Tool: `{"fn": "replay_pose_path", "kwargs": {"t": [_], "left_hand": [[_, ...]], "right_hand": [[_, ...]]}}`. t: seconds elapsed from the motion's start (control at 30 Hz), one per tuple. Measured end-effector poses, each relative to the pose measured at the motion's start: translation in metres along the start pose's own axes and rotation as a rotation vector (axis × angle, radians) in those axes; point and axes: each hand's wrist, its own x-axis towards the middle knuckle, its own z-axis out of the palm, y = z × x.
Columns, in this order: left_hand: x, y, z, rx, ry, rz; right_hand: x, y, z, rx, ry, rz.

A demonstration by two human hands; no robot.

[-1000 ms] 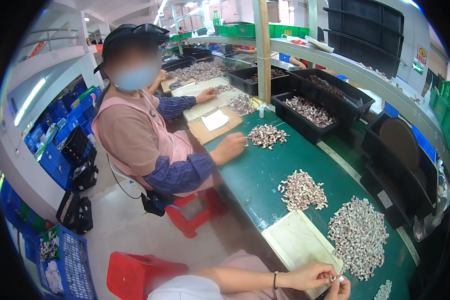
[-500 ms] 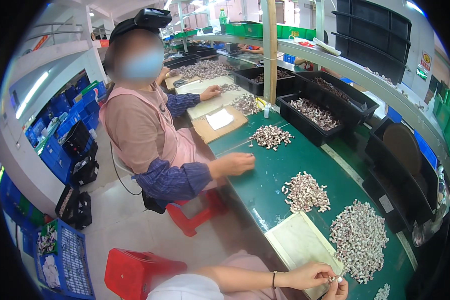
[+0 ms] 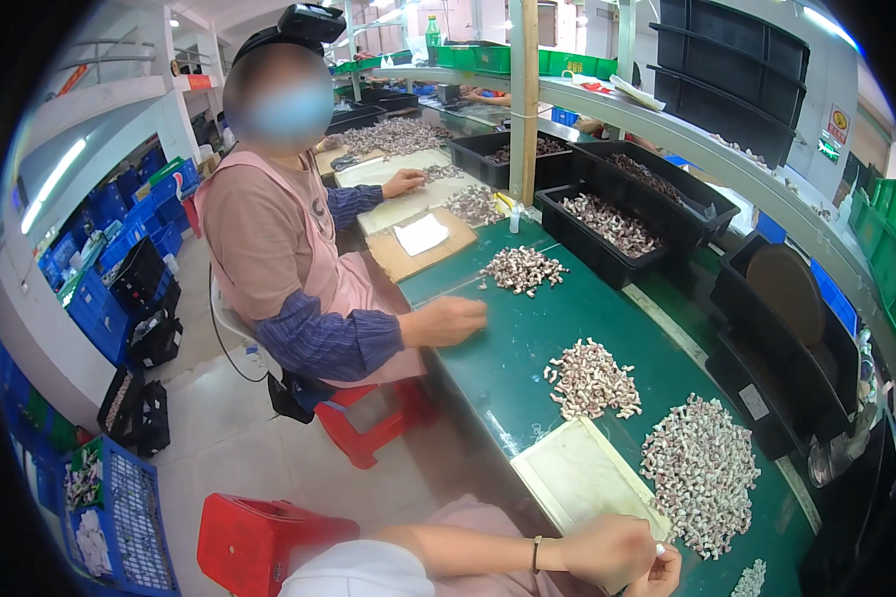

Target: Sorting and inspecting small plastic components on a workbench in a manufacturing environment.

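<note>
At the lower right, my left hand [image 3: 605, 549], with a dark band on its wrist, is curled with its back upward over the near end of a pale, flat tray [image 3: 579, 476]. Close against it is my right hand [image 3: 657, 574], fingers bent together. A tiny white piece or fingertip cover [image 3: 659, 549] shows between the hands; I cannot tell which. What the fingers pinch is hidden. Just beyond my hands lies a large heap of small white-and-reddish-brown parts [image 3: 702, 476]. A smaller heap of similar parts [image 3: 593, 379] sits past the tray.
A masked co-worker [image 3: 289, 219] sits at the left of the green table [image 3: 488, 398], one hand [image 3: 446, 321] over its edge. Black bins [image 3: 607, 234] of parts line the far side. A red stool [image 3: 259, 542] stands left of me. A small pale heap [image 3: 750, 579] lies near right.
My left hand has turned so its back now covers the fingers. The whole view has shifted slightly to the left. The heaps look the same.
</note>
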Motion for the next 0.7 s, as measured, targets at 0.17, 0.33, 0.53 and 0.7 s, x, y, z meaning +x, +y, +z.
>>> {"fn": "replay_pose_path", "kwargs": {"t": [0.17, 0.33, 0.53, 0.7], "left_hand": [[0.001, -0.009, 0.01, 0.09, 0.016, 0.146], [-0.001, -0.005, -0.007, 0.09, -0.053, 0.031], [0.005, -0.018, -0.017, 0.364, -0.083, 0.232], [0.016, -0.034, -0.083, 0.766, 0.131, 0.136]], "right_hand": [[0.004, 0.009, -0.013, -0.2, -0.044, -0.074], [0.005, -0.008, 0.011, -0.374, -0.058, -0.199], [0.027, 0.004, -0.009, -0.418, -0.039, -0.068], [0.052, 0.004, -0.018, -0.812, -0.044, -0.235]]}}
